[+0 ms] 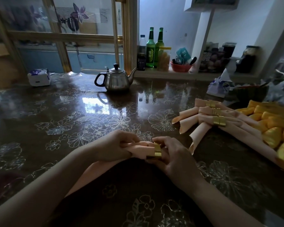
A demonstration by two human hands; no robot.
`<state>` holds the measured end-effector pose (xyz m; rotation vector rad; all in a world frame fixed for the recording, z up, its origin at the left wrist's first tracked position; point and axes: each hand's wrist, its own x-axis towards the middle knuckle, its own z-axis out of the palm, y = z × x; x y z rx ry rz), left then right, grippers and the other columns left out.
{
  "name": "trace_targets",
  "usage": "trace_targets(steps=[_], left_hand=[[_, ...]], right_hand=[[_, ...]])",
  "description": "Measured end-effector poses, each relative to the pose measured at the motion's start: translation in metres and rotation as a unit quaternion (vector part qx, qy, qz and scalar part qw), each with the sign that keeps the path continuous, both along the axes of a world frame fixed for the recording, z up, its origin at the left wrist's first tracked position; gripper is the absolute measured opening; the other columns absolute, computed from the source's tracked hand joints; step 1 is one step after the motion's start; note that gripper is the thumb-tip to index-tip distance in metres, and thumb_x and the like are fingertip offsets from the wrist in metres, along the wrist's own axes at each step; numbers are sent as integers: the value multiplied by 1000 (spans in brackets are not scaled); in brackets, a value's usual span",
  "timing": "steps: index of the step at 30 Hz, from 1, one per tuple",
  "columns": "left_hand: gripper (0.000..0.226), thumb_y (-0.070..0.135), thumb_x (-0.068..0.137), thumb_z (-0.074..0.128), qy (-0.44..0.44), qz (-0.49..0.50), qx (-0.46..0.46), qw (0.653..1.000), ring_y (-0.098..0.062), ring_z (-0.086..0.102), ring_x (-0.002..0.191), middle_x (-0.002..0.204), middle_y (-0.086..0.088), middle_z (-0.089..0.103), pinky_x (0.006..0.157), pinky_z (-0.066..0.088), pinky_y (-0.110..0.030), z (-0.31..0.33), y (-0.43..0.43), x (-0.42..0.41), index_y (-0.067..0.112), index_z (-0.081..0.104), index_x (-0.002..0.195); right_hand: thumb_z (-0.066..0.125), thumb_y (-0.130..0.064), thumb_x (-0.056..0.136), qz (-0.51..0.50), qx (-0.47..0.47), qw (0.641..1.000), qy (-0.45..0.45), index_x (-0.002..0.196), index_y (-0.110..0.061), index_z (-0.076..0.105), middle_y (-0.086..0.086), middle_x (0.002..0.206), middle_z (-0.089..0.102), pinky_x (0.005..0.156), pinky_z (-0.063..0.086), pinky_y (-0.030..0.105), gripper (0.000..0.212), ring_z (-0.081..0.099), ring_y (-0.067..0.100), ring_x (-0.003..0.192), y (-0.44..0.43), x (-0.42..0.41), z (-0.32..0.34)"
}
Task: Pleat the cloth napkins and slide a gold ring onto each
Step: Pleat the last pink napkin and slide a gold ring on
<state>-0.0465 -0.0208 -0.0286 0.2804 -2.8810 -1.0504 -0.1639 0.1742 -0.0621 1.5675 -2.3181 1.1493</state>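
My left hand (116, 145) grips the gathered end of a peach cloth napkin (140, 150) just above the table. The rest of that napkin trails down and left under my left forearm. My right hand (172, 154) pinches a gold ring (155, 150) that sits around the napkin's end, right beside my left fingers. To the right lie three pleated peach napkins, each with its own ring: the near ringed napkin (219, 121), the middle ringed napkin (216, 111) and the far ringed napkin (211, 104).
Yellow cloths (272, 126) are heaped at the right edge. A steel teapot (116, 80) stands at the back centre and a tissue pack (38, 77) at the back left. Green bottles (150, 48) and jars fill the shelf behind. The table (72, 115) has a glossy floral cover.
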Motion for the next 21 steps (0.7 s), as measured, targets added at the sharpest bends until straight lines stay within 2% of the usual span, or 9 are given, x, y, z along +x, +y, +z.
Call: trace_targets(steps=[2, 5, 9, 11, 14, 16, 19, 21], left_hand=[[36, 17, 70, 66, -16, -18, 21, 999, 0, 65, 87, 93, 14, 71, 80, 48, -19, 2, -3, 0, 36, 67, 100], [37, -1, 76, 70, -1, -16, 64, 998, 3, 64, 83, 90, 14, 71, 76, 44, -12, 1, -3, 0, 25, 68, 103], [36, 5, 72, 70, 16, -11, 116, 993, -7, 66, 89, 97, 0, 73, 80, 48, -18, -2, 1, -2, 14, 69, 107], [39, 17, 68, 68, 22, 3, 81, 996, -7, 67, 89, 96, 3, 73, 82, 51, -23, -4, 3, -5, 19, 70, 106], [40, 37, 65, 57, 48, 10, -105, 993, -4, 60, 81, 92, 11, 66, 74, 47, -20, 0, 15, -11, 31, 71, 102], [45, 41, 65, 51, 70, -5, -187, 980, -9, 54, 82, 93, 10, 57, 72, 44, -23, 0, 26, -16, 25, 66, 104], [56, 43, 66, 52, 79, 8, -178, 981, -16, 59, 89, 99, 5, 61, 77, 48, -34, -5, 29, -20, 17, 50, 116], [73, 58, 61, 56, 67, 17, -142, 987, -10, 59, 95, 107, 9, 62, 81, 48, -28, -7, 21, -14, 22, 48, 124]], right_hand=[[83, -42, 70, 10, -14, 1000, 7, 119, -24, 59, -13, 107, 62, 85, 52, 29, 58, 58, 4, 99, -1, 0, 0], [82, -43, 71, 21, -27, 999, -10, 118, -24, 59, -13, 108, 65, 82, 52, 27, 56, 61, 3, 99, -2, 0, 1], [81, -43, 72, 39, -30, 999, -8, 118, -24, 58, -15, 107, 65, 78, 51, 21, 55, 60, 0, 95, -3, -1, 1], [80, -43, 72, 37, -25, 999, 18, 118, -23, 57, -12, 107, 65, 78, 52, 22, 55, 60, 2, 94, -3, -1, 1], [80, -38, 72, 35, 0, 994, 106, 117, -19, 58, -7, 105, 63, 78, 53, 30, 54, 59, 10, 95, -5, -1, 2], [78, -40, 75, 36, 7, 994, 101, 119, -19, 58, -7, 106, 63, 82, 50, 28, 53, 58, 12, 99, -7, -2, 1], [83, -34, 72, 24, 4, 999, 35, 120, -23, 57, -10, 109, 63, 86, 48, 24, 55, 59, 8, 101, -5, -6, -1], [85, -29, 69, 14, 18, 999, 42, 120, -24, 58, -10, 110, 63, 87, 47, 21, 58, 59, 8, 102, -3, -8, -3]])
